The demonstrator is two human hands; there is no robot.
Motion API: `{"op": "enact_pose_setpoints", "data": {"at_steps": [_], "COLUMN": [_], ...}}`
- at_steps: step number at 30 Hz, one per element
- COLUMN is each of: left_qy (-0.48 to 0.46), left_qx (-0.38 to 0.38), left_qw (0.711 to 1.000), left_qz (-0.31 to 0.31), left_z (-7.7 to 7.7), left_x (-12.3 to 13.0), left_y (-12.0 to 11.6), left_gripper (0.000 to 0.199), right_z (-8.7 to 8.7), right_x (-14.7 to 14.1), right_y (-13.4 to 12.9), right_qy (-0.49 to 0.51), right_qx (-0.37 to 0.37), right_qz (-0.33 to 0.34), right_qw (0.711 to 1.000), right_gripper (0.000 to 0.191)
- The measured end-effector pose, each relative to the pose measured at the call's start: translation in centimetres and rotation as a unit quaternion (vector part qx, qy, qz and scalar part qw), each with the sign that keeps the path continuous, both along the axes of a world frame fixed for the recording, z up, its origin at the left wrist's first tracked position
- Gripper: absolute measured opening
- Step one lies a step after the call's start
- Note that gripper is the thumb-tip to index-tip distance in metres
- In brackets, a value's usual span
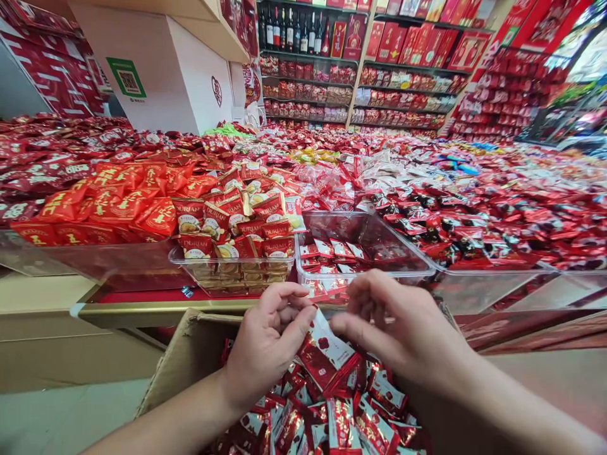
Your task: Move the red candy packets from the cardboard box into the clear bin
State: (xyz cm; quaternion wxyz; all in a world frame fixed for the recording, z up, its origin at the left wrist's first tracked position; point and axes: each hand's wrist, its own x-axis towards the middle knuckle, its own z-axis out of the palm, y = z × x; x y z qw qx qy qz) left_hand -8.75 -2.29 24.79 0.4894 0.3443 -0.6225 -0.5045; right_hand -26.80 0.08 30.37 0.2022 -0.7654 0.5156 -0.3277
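My left hand [272, 344] pinches the upper corner of a red and white candy packet [327, 354] between thumb and fingers. Just right of that packet is my right hand [398, 319], its fingers curled and its thumb apart from them, with nothing seen between them. Both hands are over an open cardboard box [173, 360] holding many similar red and white packets [344, 423]. Beyond the hands, a clear plastic bin [403, 249] holds some of the same small packets [334, 249], lying low inside it.
A bin of durian packets [232, 243] stands left of the clear bin, beside orange-red packets [114, 202]. Dark red wrapped sweets [455, 221] fill the right side. A gold table edge [142, 309] runs behind the box. Shelves with bottles [296, 31] stand at the back.
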Motion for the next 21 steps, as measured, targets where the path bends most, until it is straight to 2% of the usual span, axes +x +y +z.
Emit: {"op": "enact_pose_setpoints", "data": {"at_steps": [2,6,9,12,16,19,21], "left_qy": [0.008,0.025,0.016,0.011,0.01,-0.006,-0.007], "left_qx": [0.01,0.032,0.036,0.034,0.043,0.087,0.093], "left_qw": [1.0,0.999,0.999,0.999,0.998,0.992,0.99], "left_qz": [-0.007,-0.006,-0.007,-0.014,-0.036,-0.095,-0.106], "left_z": [0.0,-0.1,-0.3,-0.4,-0.2,0.0,0.0], "left_x": [-0.2,-0.6,-0.9,-0.9,-0.8,-0.8,-0.8], "left_y": [0.3,0.9,1.0,1.0,0.9,0.9,1.0], "left_gripper": [0.018,0.015,0.015,0.015,0.009,0.019,0.027], "right_z": [-1.4,-3.5,-3.8,-3.7,-3.9,-4.3,-4.5], "right_x": [0.6,0.6,0.2,0.0,-0.1,-0.2,-0.2], "right_y": [1.2,0.8,0.5,0.6,0.6,0.4,0.5], "right_qy": [-0.089,-0.262,-0.283,-0.275,-0.325,-0.305,-0.265], "right_qx": [0.085,0.199,0.244,0.258,0.258,0.219,0.187], "right_qz": [0.017,0.043,0.061,0.075,0.078,0.063,0.058], "right_qw": [0.992,0.943,0.926,0.923,0.907,0.925,0.944], "right_gripper": [0.025,0.028,0.028,0.024,0.025,0.022,0.019]}}
